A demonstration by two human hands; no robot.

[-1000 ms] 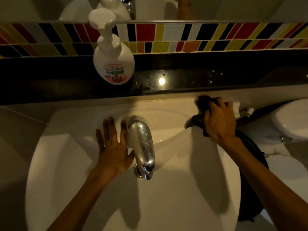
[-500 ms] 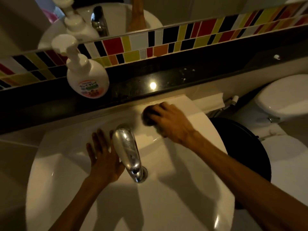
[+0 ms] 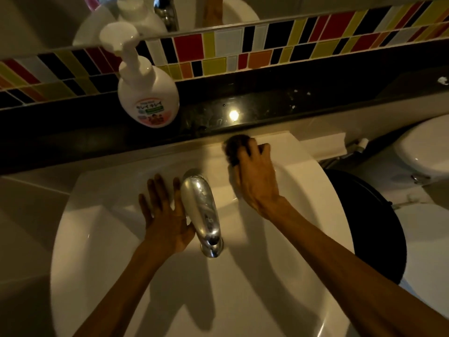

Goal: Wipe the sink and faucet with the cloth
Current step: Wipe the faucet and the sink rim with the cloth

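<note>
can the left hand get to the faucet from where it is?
Probably yes. The left hand lies flat on the sink right beside the faucet, nothing between them; the right hand with the cloth is on the far side.

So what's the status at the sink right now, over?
Right hand clamped on dark cloth, pressed to back rim of sink. Left hand flat, empty, beside faucet. Soap bottle up on ledge, nothing in the way.

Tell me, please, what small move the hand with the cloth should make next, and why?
Probably sweep the cloth left along the sink's back rim toward the faucet. The right hand presses it on the rim right of the faucet, while the left hand lies flat on the other side, so the faucet looks unwiped.
</note>
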